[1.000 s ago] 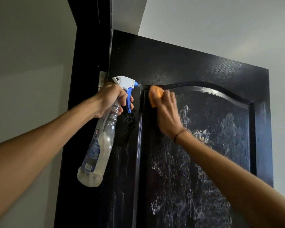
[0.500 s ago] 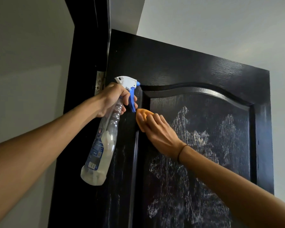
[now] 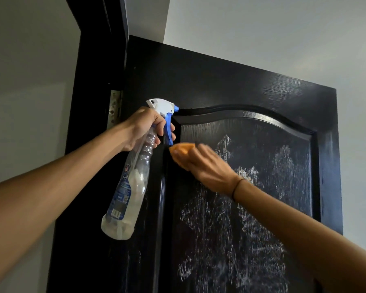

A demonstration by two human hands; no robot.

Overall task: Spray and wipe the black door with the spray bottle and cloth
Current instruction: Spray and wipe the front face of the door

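Black wood-grain door (image 3: 220, 85): rigid, streaky. Right hand (image 3: 205, 166) fingers flat pressing soft orange cloth (image 3: 181, 150); left hand (image 3: 145, 125), at 9 o'clock, curled around light clear plastic spray bottle (image 3: 131, 187) neck.

Dim, flat indoor light falls across the glossy black panelled door (image 3: 230, 85), strongest at its upper right corner, where the wood grain catches a pale sheen. The grey wall (image 3: 283, 39) to the right is brighter than the shadowed wall on the left. Motion blur smears the fingers of the right hand (image 3: 207, 166) and the orange cloth (image 3: 183, 149) beneath them. The clear plastic spray bottle with the white and blue trigger (image 3: 131, 187) stays fairly sharp. Wide-angle distortion stretches both forearms toward the lower corners.
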